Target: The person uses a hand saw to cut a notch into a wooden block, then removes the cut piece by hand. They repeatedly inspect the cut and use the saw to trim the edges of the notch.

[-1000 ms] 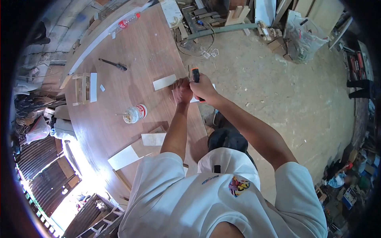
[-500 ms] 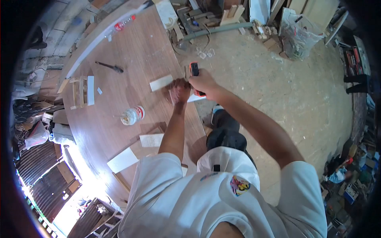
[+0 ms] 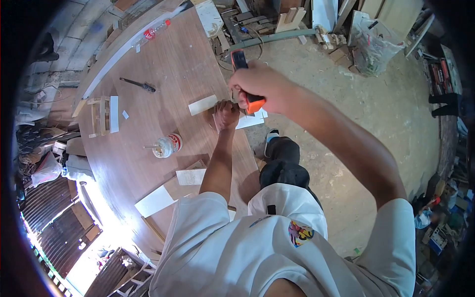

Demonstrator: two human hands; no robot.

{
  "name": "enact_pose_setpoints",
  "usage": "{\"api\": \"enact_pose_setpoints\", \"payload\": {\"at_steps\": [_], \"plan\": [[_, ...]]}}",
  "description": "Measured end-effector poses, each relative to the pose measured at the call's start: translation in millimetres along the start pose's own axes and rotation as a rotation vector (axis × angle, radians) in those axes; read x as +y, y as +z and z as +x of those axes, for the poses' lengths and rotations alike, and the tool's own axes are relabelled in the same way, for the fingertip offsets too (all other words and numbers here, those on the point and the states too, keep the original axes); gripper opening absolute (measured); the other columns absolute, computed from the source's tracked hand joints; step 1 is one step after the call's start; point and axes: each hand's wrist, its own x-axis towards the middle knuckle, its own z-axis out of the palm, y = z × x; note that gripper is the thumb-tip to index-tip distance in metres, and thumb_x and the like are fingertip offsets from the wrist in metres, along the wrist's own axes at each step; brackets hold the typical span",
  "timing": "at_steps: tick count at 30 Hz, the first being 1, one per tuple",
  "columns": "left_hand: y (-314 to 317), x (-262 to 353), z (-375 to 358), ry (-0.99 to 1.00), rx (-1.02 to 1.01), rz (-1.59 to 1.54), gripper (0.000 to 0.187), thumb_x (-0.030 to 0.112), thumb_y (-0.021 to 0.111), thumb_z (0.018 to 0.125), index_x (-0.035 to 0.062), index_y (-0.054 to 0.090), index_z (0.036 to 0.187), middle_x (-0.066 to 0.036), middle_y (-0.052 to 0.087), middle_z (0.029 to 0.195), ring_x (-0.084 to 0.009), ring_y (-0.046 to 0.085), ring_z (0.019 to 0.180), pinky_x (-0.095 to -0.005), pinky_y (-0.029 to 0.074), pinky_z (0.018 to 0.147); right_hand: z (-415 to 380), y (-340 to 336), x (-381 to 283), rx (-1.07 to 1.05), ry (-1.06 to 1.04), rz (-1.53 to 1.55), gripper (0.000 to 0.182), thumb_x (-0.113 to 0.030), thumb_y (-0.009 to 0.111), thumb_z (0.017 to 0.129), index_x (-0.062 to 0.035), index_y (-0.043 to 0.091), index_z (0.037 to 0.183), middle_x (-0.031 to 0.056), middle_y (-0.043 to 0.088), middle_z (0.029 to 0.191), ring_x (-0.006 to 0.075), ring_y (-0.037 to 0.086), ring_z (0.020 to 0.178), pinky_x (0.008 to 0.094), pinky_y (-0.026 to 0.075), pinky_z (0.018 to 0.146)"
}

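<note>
Grips a black and orange tool (image 3: pixel 255 105) in the right hand (image 3: pixel 260 83), with fingers wrapped around it. Presses the left hand (image 3: pixel 227 115) down near the edge of the wooden surface (image 3: pixel 188 64), with fingers curled in; cannot tell about any grip under there. Now holds the black and orange tool more tipped than a moment ago, with the orange end nearer the body. Shows more of the white piece (image 3: pixel 251 120) this way, just beside the left hand and poking out past the edge. Looks like one stroke in the middle of work there, not the end of it. Bends the right elbow far out to the side, over the floor (image 3: pixel 336 148). Stretches the left arm nearly straight ahead. Has a white block (image 3: pixel 203 105) close to the left hand, on the side away from the white piece. Has two white boards (image 3: pixel 190 176) (image 3: pixel 154 201) near the left arm, and a jar (image 3: pixel 173 142) with a stick in it. Farther out, has a thin black tool (image 3: pixel 147 87), a little wooden frame (image 3: pixel 102 116) and a bottle (image 3: pixel 149 34) with a red label.
</note>
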Motion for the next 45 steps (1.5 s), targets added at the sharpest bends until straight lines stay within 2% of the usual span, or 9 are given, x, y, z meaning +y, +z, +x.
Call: {"api": "enact_pose_setpoints", "payload": {"at_steps": [4, 8, 12, 15, 23, 28, 31, 38, 45], "plan": [[7, -6, 2, 0.060, 0.084, -0.003, 0.008, 0.012, 0.061, 0.072, 0.0051, 0.057, 0.070, -0.012, 0.059, 0.079, -0.0310, 0.057, 0.083, -0.0418, 0.047, 0.077, 12, -13, -1, -0.042, 0.078, -0.033, 0.010, 0.001, 0.055, 0.077, -0.0019, 0.046, 0.074, 0.0054, 0.044, 0.059, 0.0158, 0.043, 0.044, 0.0321, 0.040, 0.042], [8, -11, 4, 0.102, -0.006, -0.005, 0.011, 0.015, 0.062, 0.073, 0.0057, 0.059, 0.078, -0.011, 0.060, 0.084, -0.0310, 0.057, 0.086, -0.0419, 0.046, 0.080, 97, -30, 98, 0.174, 0.016, -0.207, 0.005, -0.003, 0.053, 0.076, 0.0003, 0.050, 0.073, 0.0089, 0.050, 0.058, 0.0190, 0.051, 0.044, 0.0336, 0.037, 0.037], [-8, -1, 2, 0.146, 0.001, -0.011, 0.017, 0.019, 0.063, 0.074, 0.0075, 0.060, 0.086, -0.009, 0.061, 0.087, -0.0303, 0.058, 0.089, -0.0419, 0.045, 0.080, 163, -27, 162, 0.334, -0.031, -0.521, 0.023, -0.004, 0.049, 0.073, 0.0067, 0.061, 0.088, 0.0173, 0.061, 0.067, 0.0235, 0.061, 0.051, 0.0386, 0.044, 0.040], [-9, 3, 8, 0.099, -0.020, -0.027, 0.022, 0.021, 0.064, 0.074, 0.0089, 0.062, 0.091, -0.009, 0.062, 0.091, -0.0293, 0.058, 0.093, -0.0414, 0.045, 0.082, 98, -23, 112, 0.158, -0.074, -0.312, 0.007, -0.002, 0.049, 0.075, 0.0020, 0.050, 0.069, 0.0110, 0.052, 0.055, 0.0193, 0.052, 0.040, 0.0349, 0.035, 0.034], [4, -6, 10, 0.118, 0.077, -0.003, 0.010, 0.014, 0.062, 0.074, 0.0052, 0.060, 0.070, -0.010, 0.061, 0.081, -0.0300, 0.059, 0.082, -0.0407, 0.047, 0.080, 16, -32, 37, -0.137, -0.004, -0.006, 0.010, 0.001, 0.053, 0.079, -0.0055, 0.045, 0.076, 0.0044, 0.044, 0.054, 0.0149, 0.045, 0.040, 0.0318, 0.034, 0.036], [2, -10, 1, 0.102, 0.013, 0.010, 0.009, 0.014, 0.062, 0.073, 0.0057, 0.061, 0.076, -0.011, 0.061, 0.085, -0.0306, 0.058, 0.087, -0.0413, 0.047, 0.080, 50, -32, 87, 0.023, -0.042, -0.101, 0.007, 0.000, 0.051, 0.077, -0.0039, 0.046, 0.075, 0.0047, 0.044, 0.054, 0.0156, 0.044, 0.038, 0.0327, 0.033, 0.034], [-7, -2, 4, 0.120, -0.013, -0.006, 0.022, 0.016, 0.063, 0.074, 0.0065, 0.062, 0.094, -0.011, 0.062, 0.099, -0.0310, 0.057, 0.097, -0.0406, 0.047, 0.084, 107, -25, 122, 0.102, -0.082, -0.224, 0.003, 0.000, 0.048, 0.075, -0.0027, 0.047, 0.074, 0.0066, 0.047, 0.054, 0.0169, 0.045, 0.037, 0.0337, 0.033, 0.033], [-3, -3, 6, 0.089, 0.024, 0.118, 0.021, 0.016, 0.063, 0.074, 0.0069, 0.062, 0.094, -0.009, 0.063, 0.099, -0.0291, 0.058, 0.097, -0.0398, 0.046, 0.085, 105, -30, 129, 0.146, -0.061, -0.272, 0.006, -0.001, 0.046, 0.075, -0.0022, 0.049, 0.071, 0.0088, 0.049, 0.053, 0.0193, 0.050, 0.038, 0.0342, 0.035, 0.033], [1, -6, 4, 0.104, 0.000, 0.025, 0.009, 0.012, 0.062, 0.071, 0.0053, 0.058, 0.076, -0.009, 0.060, 0.085, -0.0296, 0.058, 0.088, -0.0408, 0.047, 0.079, 120, -38, 129, 0.133, -0.005, -0.206, 0.007, -0.003, 0.050, 0.077, -0.0024, 0.050, 0.070, 0.0079, 0.049, 0.053, 0.0174, 0.049, 0.039, 0.0338, 0.037, 0.034]]}}
